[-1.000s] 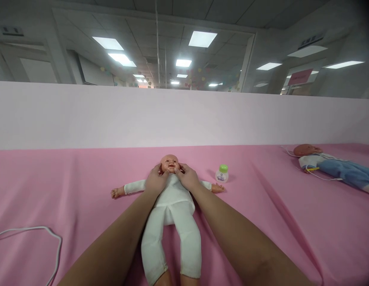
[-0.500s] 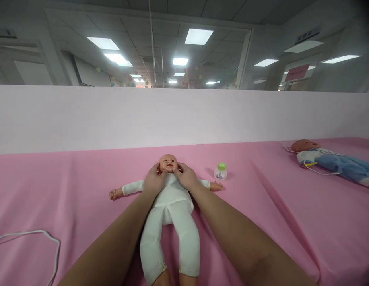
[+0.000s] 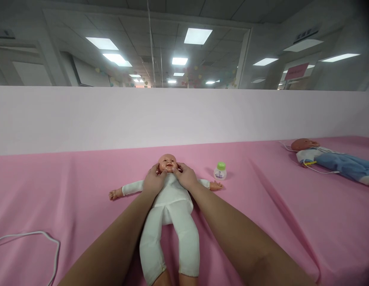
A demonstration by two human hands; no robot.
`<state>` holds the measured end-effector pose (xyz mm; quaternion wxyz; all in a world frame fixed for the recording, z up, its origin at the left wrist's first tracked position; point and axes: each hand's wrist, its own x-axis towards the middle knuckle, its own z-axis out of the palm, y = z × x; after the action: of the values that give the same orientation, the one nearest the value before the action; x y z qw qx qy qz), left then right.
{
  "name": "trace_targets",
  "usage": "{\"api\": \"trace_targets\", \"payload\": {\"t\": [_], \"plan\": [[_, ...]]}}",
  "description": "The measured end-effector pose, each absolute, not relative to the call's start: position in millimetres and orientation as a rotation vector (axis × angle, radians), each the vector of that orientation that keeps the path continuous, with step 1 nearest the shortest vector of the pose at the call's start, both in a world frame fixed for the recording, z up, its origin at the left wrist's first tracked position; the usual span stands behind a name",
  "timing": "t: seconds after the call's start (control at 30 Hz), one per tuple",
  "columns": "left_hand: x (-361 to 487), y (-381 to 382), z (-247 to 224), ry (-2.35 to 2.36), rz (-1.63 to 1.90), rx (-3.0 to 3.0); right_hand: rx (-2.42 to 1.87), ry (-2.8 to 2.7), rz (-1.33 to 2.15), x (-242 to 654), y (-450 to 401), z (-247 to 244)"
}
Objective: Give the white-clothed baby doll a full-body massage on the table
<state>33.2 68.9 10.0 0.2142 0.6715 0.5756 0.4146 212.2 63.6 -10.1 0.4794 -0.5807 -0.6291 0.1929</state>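
Observation:
A baby doll (image 3: 172,198) in white cloth lies on its back on a pink sheet (image 3: 92,174), arms stretched out to both sides and legs toward me. My left hand (image 3: 154,179) and my right hand (image 3: 186,175) cup the two sides of its head. Both thumbs rest by the doll's chin and cheeks, while the other fingers curl round near the ears and are partly hidden. To the right of the doll's outstretched hand stands a small clear bottle (image 3: 220,173) with a green cap.
At the far right lies a second doll (image 3: 339,161) in blue and white clothes, with thin tubing across it. A white cable (image 3: 38,232) curves over the sheet at lower left. Behind the sheet runs a low white wall (image 3: 184,115) with glass above it.

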Motion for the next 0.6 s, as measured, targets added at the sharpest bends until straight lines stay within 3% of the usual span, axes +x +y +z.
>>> {"api": "trace_targets", "payload": {"t": [0.6], "plan": [[32.4, 72.7, 7.3, 1.610, 1.144, 1.871, -1.406, -1.527, 0.493, 212.3, 61.4, -8.5]]}}
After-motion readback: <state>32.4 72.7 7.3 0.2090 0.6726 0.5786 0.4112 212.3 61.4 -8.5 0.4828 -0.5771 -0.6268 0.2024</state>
